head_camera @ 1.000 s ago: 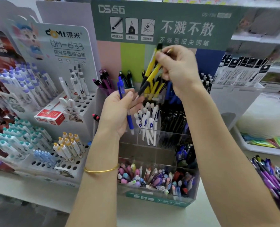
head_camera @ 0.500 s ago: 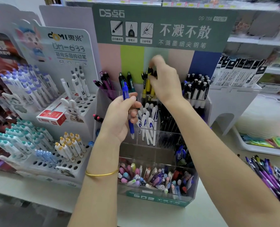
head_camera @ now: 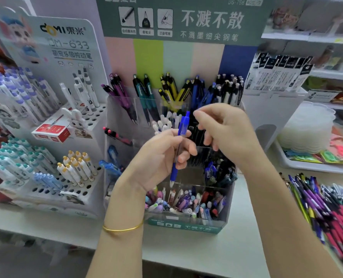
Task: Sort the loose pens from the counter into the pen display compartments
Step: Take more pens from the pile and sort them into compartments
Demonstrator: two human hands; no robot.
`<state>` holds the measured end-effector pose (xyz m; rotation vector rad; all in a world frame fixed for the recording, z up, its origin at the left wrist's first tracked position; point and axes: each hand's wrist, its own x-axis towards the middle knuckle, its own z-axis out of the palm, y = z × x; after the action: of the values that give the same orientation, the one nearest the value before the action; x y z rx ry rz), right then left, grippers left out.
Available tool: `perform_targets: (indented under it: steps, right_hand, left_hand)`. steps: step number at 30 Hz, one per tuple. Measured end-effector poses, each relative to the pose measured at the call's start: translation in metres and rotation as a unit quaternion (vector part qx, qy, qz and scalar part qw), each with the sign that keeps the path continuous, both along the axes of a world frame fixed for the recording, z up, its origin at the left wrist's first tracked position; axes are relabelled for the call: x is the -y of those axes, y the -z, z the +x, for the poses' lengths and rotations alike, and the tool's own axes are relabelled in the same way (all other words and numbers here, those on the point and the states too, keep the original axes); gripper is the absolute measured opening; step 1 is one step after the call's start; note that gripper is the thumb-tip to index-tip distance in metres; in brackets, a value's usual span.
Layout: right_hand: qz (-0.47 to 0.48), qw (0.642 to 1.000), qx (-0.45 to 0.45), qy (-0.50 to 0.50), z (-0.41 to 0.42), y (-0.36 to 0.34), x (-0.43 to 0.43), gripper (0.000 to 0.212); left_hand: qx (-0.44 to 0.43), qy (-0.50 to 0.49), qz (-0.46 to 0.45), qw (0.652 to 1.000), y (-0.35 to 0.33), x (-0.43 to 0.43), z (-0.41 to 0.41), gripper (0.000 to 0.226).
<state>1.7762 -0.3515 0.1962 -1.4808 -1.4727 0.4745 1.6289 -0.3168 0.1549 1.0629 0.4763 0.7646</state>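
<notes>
My left hand grips a blue pen upright, tip down, in front of the clear pen display. My right hand hovers just right of the pen's blue cap, fingers loosely curled and holding nothing. The display's top row holds purple pens, teal pens, yellow pens, blue pens and black pens in separate compartments. A heap of loose pens lies on the white counter at the right.
A white peg-hole pen stand with a red box fills the left. Boxed refills sit on a white riser at the right, above a white tray of packets. The display's bottom bin holds several mixed pens.
My right hand set the yellow pens into the top row, let go and came down beside the blue pen. My left hand kept the blue pen and dropped slightly.
</notes>
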Motion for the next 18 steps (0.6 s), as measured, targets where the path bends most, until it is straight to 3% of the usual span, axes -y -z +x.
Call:
perform_targets:
  steps: [3, 5, 8, 14, 18]
  right_hand:
    - [-0.047, 0.998, -0.026, -0.028, 0.008, 0.02, 0.016, 0.005]
    - [-0.05, 0.998, -0.028, -0.023, 0.014, 0.03, 0.022, 0.006]
    - [-0.05, 0.997, -0.044, -0.023, 0.026, 0.037, 0.029, 0.005]
    - [0.069, 0.988, -0.116, 0.078, 0.055, 0.035, 0.035, 0.009]
    - [0.115, 0.988, -0.027, 0.097, 0.065, 0.041, 0.041, 0.006]
  left_hand:
    - [-0.032, 0.042, 0.004, 0.999, 0.013, 0.011, 0.014, 0.016]
    - [-0.053, 0.045, -0.002, 0.998, 0.019, 0.016, 0.024, 0.023]
    - [-0.081, 0.035, -0.002, 0.996, 0.026, 0.025, 0.034, 0.017]
    - [-0.242, -0.074, 0.009, 0.967, 0.048, 0.033, 0.031, 0.016]
    - [-0.236, -0.2, -0.043, 0.95, 0.055, 0.036, 0.037, 0.019]
